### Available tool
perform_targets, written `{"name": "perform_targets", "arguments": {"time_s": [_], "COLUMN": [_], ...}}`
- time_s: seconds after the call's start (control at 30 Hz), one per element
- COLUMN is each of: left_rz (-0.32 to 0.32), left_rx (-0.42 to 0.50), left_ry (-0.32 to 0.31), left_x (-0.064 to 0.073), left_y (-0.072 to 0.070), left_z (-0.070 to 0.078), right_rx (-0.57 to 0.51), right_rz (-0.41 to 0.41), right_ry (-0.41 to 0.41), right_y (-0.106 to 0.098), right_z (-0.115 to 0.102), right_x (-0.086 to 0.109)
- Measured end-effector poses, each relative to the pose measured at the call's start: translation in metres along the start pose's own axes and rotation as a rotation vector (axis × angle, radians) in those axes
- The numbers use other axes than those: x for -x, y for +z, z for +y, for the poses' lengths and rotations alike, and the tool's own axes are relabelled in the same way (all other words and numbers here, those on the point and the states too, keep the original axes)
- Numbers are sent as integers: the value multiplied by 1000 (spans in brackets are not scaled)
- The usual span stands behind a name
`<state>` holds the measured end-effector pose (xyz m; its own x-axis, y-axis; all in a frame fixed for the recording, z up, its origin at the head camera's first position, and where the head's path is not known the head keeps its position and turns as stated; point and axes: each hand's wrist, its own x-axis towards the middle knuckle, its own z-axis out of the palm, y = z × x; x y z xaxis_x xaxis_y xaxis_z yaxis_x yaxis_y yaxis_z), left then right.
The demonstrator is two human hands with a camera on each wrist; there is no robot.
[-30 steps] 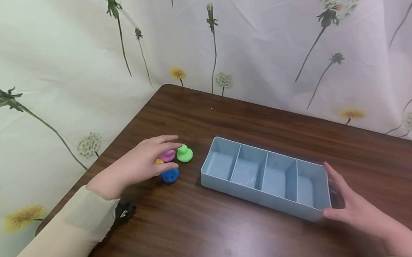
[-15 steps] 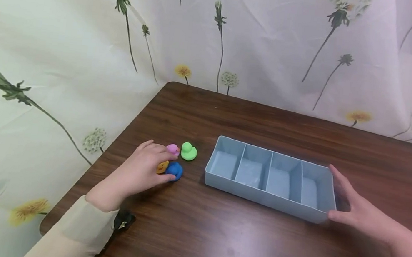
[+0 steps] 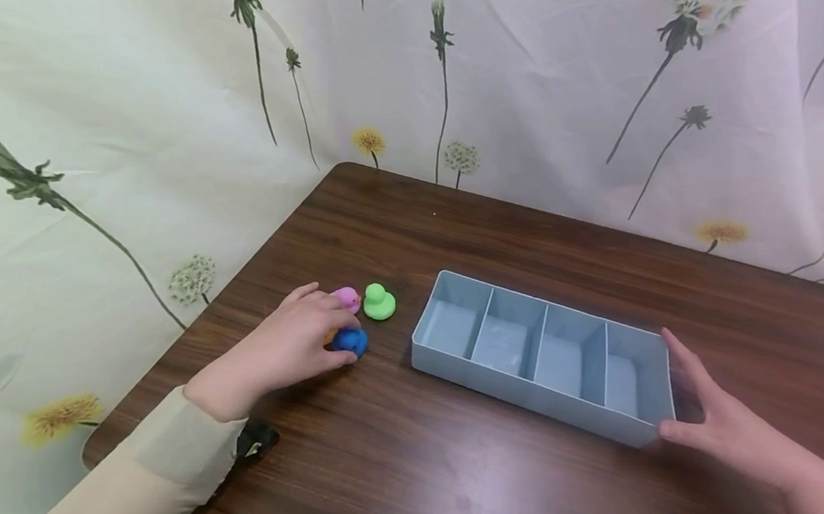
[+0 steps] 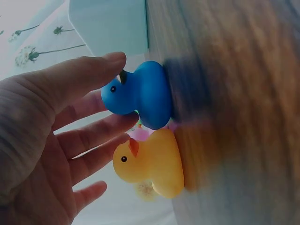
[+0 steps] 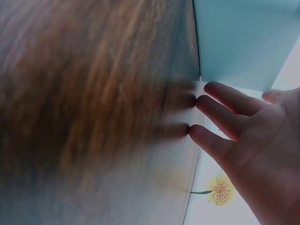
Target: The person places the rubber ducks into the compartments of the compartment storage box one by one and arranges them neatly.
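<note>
My left hand (image 3: 289, 347) has its thumb and fingers around a blue toy duck (image 3: 349, 342) on the table. In the left wrist view the thumb lies along the head of the blue duck (image 4: 152, 93), with fingertips on its other side. A yellow duck (image 4: 154, 161) sits right beside it, mostly covered by the hand in the head view. Just behind are a pink duck (image 3: 347, 299) and a green duck (image 3: 379, 303). My right hand (image 3: 730, 420) rests at the right end of a light blue box (image 3: 519, 390), thumb and forefinger spread to its two corners, fingers fairly straight.
Inside the box, dividers (image 3: 541, 342) make several compartments in a row, with no ducks in them. The dark wooden table (image 3: 374, 471) runs back to a hanging cloth (image 3: 550, 87) printed with dandelions, which also covers the left side.
My left hand has lowered and closed its thumb and fingers in on the blue duck. The whole view has shifted slightly; the right hand stays at the box's end.
</note>
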<state>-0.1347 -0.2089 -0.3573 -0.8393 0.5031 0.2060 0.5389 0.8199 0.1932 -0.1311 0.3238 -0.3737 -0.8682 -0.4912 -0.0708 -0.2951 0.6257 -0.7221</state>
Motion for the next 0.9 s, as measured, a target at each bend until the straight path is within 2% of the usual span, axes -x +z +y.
{"name": "perform_targets", "arguments": {"time_s": [0.4,0.6,0.77,0.9], "left_rz": [10,-3,43,77], "left_rx": [-22,-24,-34,-19], "left_ry": [22,32,75,81], "left_x": [-2,-6,-10,-13], "left_y": [0,1,-3,-11], "left_z": [6,9,8,10], "right_rx": [-25,-16,-21,-60], "right_rz": [-14,-16,-28,-37], "right_ry": [5,41,80,94], "right_y": [-1,-4,-4,-4], "right_z": [0,1,0,-1], "right_x": [-1,1,0,-3]}}
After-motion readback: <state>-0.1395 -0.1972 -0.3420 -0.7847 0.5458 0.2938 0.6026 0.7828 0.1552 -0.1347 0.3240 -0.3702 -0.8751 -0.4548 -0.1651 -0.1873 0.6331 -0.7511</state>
